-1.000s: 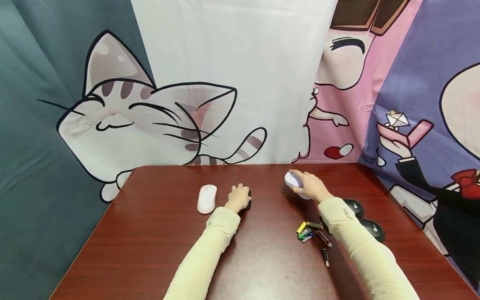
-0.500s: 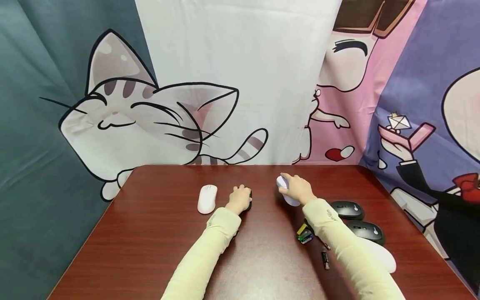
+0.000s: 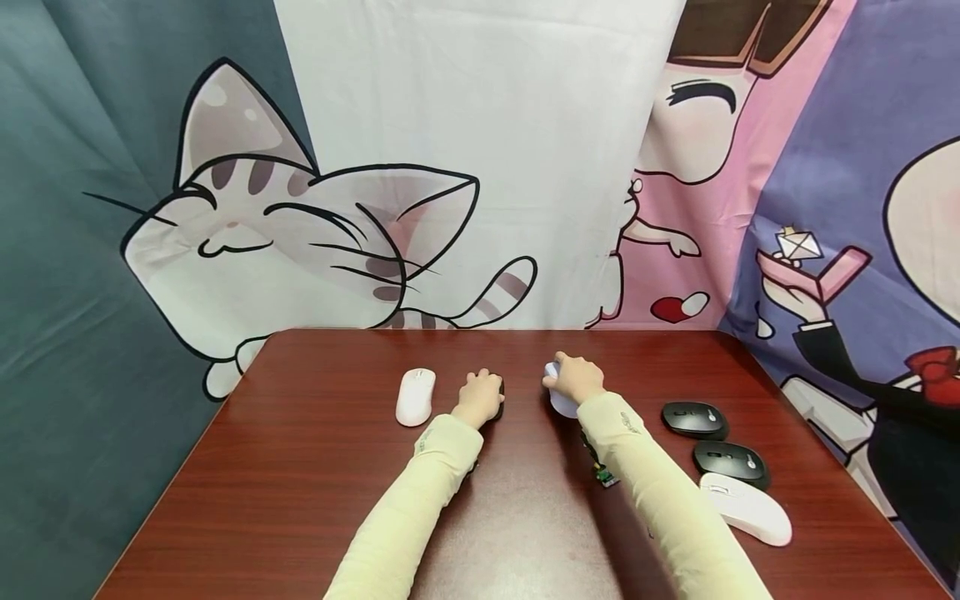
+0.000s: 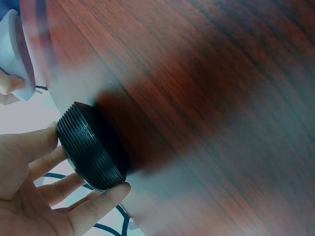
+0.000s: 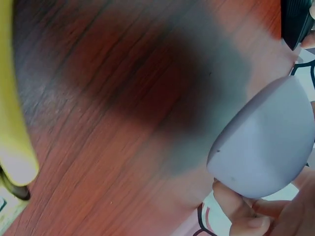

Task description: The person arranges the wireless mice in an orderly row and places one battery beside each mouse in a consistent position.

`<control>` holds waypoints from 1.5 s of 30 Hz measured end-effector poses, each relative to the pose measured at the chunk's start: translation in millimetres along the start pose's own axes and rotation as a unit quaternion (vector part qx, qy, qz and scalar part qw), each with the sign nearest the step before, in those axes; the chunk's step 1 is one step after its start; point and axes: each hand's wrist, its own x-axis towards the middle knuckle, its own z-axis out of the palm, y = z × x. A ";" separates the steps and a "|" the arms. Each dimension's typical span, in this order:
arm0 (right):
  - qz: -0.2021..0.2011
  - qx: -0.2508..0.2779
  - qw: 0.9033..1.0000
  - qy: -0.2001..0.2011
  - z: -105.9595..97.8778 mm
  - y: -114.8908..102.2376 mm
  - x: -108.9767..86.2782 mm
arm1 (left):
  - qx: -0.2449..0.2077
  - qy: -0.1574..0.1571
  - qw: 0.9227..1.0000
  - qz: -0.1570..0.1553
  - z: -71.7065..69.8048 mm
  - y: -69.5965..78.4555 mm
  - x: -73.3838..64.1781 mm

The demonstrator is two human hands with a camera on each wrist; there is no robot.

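My left hand [image 3: 477, 398] grips a black mouse with ribbed sides [image 4: 96, 147], thumb on one side and fingers on the other. In the head view most of that mouse is hidden behind the hand. My right hand [image 3: 579, 381] holds a lavender mouse [image 5: 266, 142] by its sides, to the right of the left hand. A white mouse [image 3: 416, 397] lies left of my left hand. Beneath my right forearm a few batteries [image 3: 604, 475] show, mostly covered by the sleeve; a yellow battery [image 5: 15, 98] appears close up and blurred in the right wrist view.
Two black mice [image 3: 694, 420] and a white mouse [image 3: 746, 508] form a column on the right side of the brown wooden table [image 3: 262, 500]. A printed cartoon curtain [image 3: 480, 100] hangs behind the table's back edge.
My right hand has moved left with the lavender mouse, closer to the left hand. Its forearm now covers most of the batteries and uncovers the mice at right. The left hand stays put.
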 end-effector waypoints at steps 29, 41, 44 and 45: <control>0.023 -0.029 0.999 -0.012 19.0 -10.3 7.0 | 0.022 -0.007 1.000 0.015 -2.4 -3.2 2.8; 0.029 -0.030 0.999 -0.011 21.0 -12.7 7.2 | -0.009 0.004 1.000 0.009 -4.8 -8.4 5.1; 0.034 -0.029 0.999 -0.017 21.3 -12.3 6.7 | -0.010 0.001 1.000 0.011 -4.5 -8.6 4.1; 0.034 -0.029 0.999 -0.018 21.2 -12.6 6.5 | -0.008 0.000 1.000 0.012 -4.5 -8.7 3.9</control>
